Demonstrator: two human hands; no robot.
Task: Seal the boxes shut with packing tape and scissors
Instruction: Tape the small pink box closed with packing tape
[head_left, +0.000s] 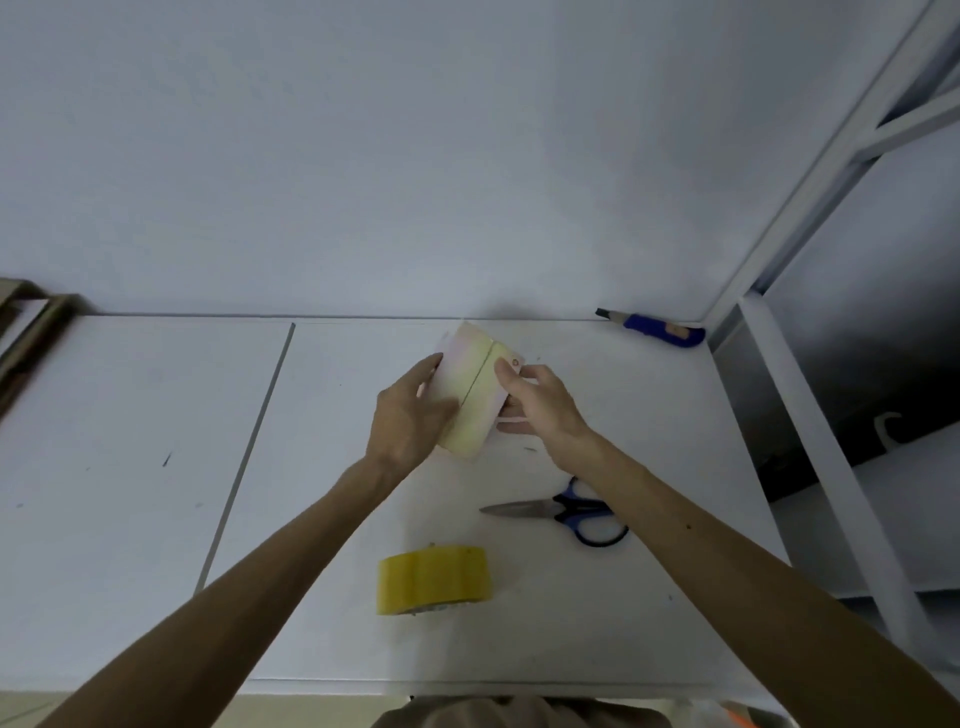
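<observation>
Seen from above, a person's two bare forearms reach forward over a white worktop (130, 467) set against a plain pale wall.

Both hands hold a small pale box (470, 384) between them, near the back of the worktop and a little right of centre. Whether it is lifted or resting on the surface cannot be told. The box is tilted, with one long face turned up toward the camera. That face looks glossy and faintly yellow, and a thin dark seam runs down its middle.

The left hand (410, 410) wraps the box's left side, thumb lying across the near face and fingers curled round the far edge. The right hand (540, 400) grips the right side, forefinger pressed on the upper face and the other fingers curled underneath.

Nearer the person, a pair of scissors (561, 512) with blue and black handles lies flat and closed, blades pointing left, partly under the right forearm. In front of the scissors, a roll of yellow packing tape (434, 579) stands on its edge, apart from them.

A blue utility knife (660, 330) lies in the back right corner by the wall. A white metal shelf frame (831, 415) rises at the right edge of the worktop. At the far left, brown cardboard edges (31, 332) poke into view.
</observation>
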